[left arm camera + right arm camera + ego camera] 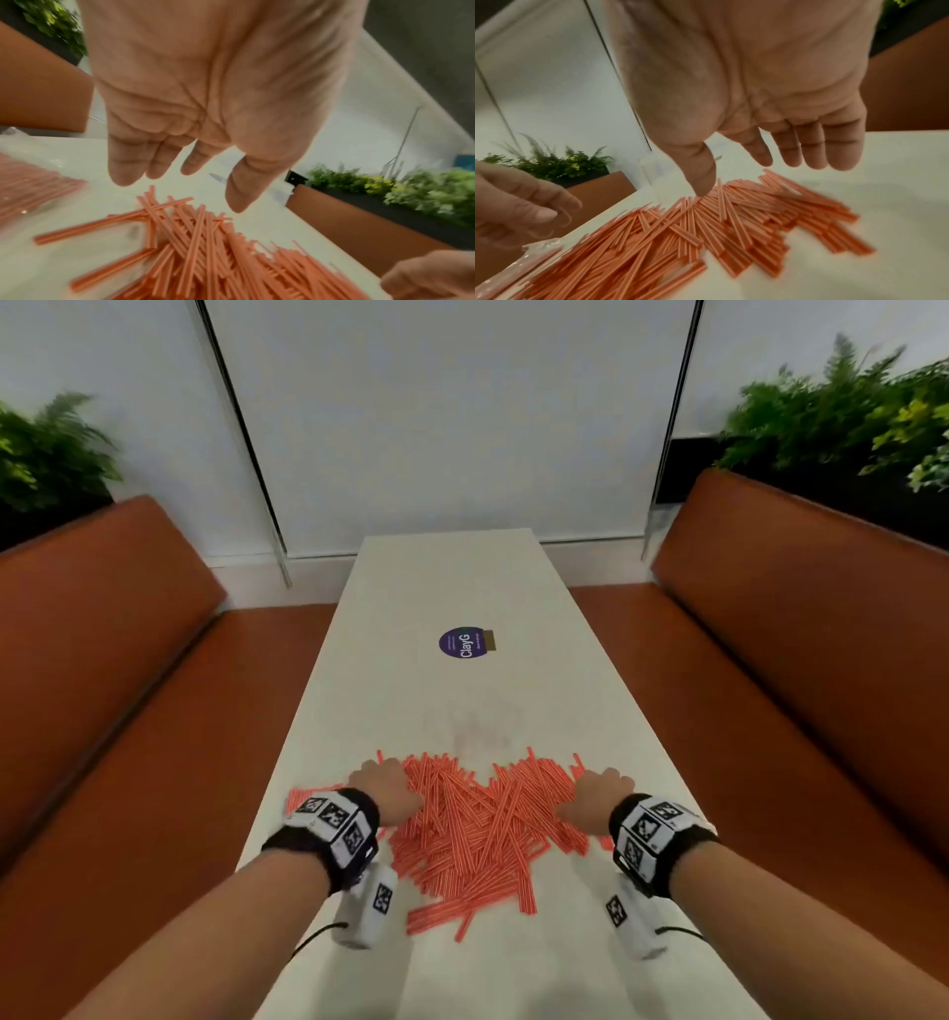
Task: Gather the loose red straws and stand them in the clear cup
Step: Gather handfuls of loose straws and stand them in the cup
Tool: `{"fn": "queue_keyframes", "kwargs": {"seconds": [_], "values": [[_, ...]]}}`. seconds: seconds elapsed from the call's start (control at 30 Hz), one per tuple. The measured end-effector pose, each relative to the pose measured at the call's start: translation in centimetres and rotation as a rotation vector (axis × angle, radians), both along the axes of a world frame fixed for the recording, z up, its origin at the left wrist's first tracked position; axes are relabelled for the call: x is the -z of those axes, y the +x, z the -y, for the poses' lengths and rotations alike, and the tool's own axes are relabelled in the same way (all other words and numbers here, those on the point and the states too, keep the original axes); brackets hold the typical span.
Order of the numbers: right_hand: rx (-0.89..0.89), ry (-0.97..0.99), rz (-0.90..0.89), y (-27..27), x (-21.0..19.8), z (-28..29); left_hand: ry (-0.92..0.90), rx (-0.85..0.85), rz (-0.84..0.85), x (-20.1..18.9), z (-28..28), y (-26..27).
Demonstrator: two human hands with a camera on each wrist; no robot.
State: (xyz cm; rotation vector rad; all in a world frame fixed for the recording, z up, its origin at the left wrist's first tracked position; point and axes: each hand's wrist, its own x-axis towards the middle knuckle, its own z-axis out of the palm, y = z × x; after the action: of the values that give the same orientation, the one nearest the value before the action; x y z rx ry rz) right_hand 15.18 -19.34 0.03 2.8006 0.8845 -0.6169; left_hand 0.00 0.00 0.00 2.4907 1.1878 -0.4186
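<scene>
A heap of loose red straws lies across the near part of the white table. My left hand hovers at the heap's left edge; its fingers are spread and fairly straight above the straws and hold nothing. My right hand is at the heap's right edge, open, with its thumb tip touching the straws. Just beyond the heap stands a faint see-through shape, too blurred to identify as the cup.
A clear plastic bag with more red straws lies at the table's left edge. A round purple sticker sits mid-table. Orange benches flank the table on both sides, with plants behind them.
</scene>
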Motion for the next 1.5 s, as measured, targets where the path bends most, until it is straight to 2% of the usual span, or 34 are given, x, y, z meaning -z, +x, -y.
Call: {"fn": "queue_keyframes", "kwargs": {"seconds": [0.13,0.27,0.47,0.53,0.63,0.73,0.83,1.07,1.2,1.3,1.4,1.5], "values": [[0.030,-0.030,-0.001,-0.3,2.0,-0.8,0.010,-0.064,-0.047,1.3,-0.3,0.9],[0.010,0.018,-0.011,-0.7,3.3,-1.5,0.035,0.035,-0.090,3.1,0.0,1.3],[-0.144,0.087,-0.027,-1.6,4.0,-2.6,-0.046,0.133,0.029,3.7,1.7,1.8],[-0.169,0.108,-0.057,-1.6,3.5,-2.8,-0.090,0.110,0.097,3.7,2.0,2.0],[-0.092,0.202,-0.097,-0.8,2.8,-3.0,-0.103,-0.007,0.174,3.6,2.0,2.3],[-0.039,0.157,-0.033,-0.7,2.5,-3.1,0.023,-0.107,0.028,3.6,2.4,2.6],[-0.047,0.149,-0.062,-2.1,2.8,-4.0,0.067,-0.073,-0.090,3.8,3.1,3.2],[-0.006,0.357,-0.198,-2.1,3.0,-5.4,-0.015,-0.068,-0.065,3.3,4.1,4.0],[0.022,0.257,-0.144,-2.3,3.3,-4.8,0.019,-0.009,-0.129,2.8,4.8,3.8],[-0.016,0.269,-0.172,-3.0,3.5,-5.1,0.033,0.010,-0.134,3.0,5.5,4.2],[0.006,0.314,-0.192,-2.7,3.7,-5.2,-0.025,-0.048,-0.078,3.5,5.4,4.6],[0.035,0.278,-0.146,-2.4,3.5,-5.0,-0.020,-0.112,-0.060,3.5,5.4,4.8]]}}
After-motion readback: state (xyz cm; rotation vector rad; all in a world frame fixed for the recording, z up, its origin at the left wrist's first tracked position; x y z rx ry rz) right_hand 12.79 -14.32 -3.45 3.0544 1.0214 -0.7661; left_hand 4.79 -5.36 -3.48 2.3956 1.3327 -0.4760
